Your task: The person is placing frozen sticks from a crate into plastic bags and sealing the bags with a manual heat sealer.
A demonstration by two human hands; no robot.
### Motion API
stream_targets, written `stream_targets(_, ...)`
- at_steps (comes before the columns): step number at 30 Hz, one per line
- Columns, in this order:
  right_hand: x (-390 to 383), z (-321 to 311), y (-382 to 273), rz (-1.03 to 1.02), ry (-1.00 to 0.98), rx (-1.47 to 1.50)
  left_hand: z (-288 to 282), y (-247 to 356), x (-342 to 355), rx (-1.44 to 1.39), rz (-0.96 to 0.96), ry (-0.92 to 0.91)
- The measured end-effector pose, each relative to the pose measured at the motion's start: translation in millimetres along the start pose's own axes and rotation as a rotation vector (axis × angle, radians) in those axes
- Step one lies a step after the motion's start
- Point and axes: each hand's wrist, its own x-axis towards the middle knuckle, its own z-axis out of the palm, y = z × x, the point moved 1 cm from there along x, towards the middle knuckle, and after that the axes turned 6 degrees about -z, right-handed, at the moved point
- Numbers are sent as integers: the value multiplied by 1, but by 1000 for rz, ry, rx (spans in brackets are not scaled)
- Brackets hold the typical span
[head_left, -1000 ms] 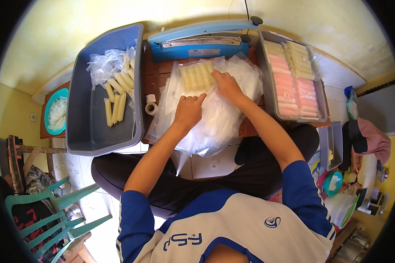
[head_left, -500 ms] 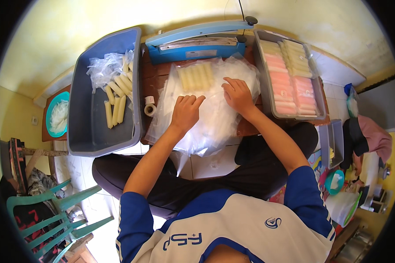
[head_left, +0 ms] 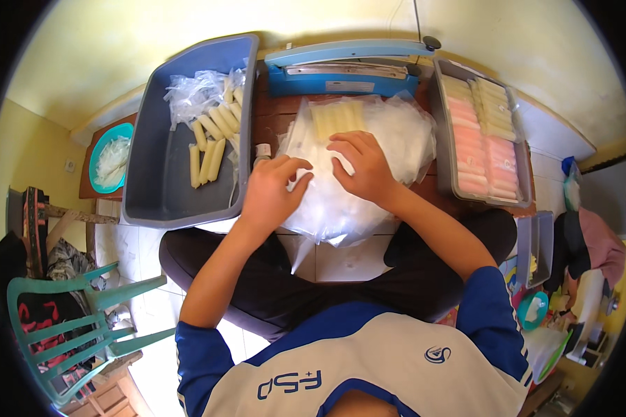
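Note:
My left hand (head_left: 271, 189) is at the left side of a pile of clear plastic bags (head_left: 327, 219), beside the grey tub's edge, its curled fingers apart from the thumb and nothing visible in them. My right hand (head_left: 362, 167) hovers over or rests on the pile, fingers loosely bent and apart, just below a flat bag of pale yellow sticks (head_left: 337, 118); whether it touches is unclear. A small roll (head_left: 263, 149) is partly hidden behind my left hand. Loose yellow sticks (head_left: 215, 163) lie in the grey tub (head_left: 153, 187) to the left.
A blue bag sealer (head_left: 341, 83) stands at the back. Right is a tray (head_left: 445, 167) of packed pink and yellow sticks. A teal basin (head_left: 101, 174) sits far left, above a green plastic chair (head_left: 69, 333). Another person (head_left: 602, 243) works at the far right by containers.
My right hand has drawn back from the bag's right end down and leftward. My left hand has shifted left toward the tub, its thumb now further from the fingers. The whole view has shifted slightly.

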Motion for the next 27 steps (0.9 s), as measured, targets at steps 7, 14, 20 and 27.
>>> stream_targets(7,77,88,-19,-148,41,265,-75,-59,11,-34,-350,36)
stream_targets(14,131,186,-8,-207,-522,202,-91,-175,21,160,-497,-147)
stream_targets(20,168,247,-13,-88,-1095,20,-79,-212,30,360,-679,-397)
stream_targets(27,159,276,-19,-54,-1355,-7,-69,-218,20,390,-792,-721)
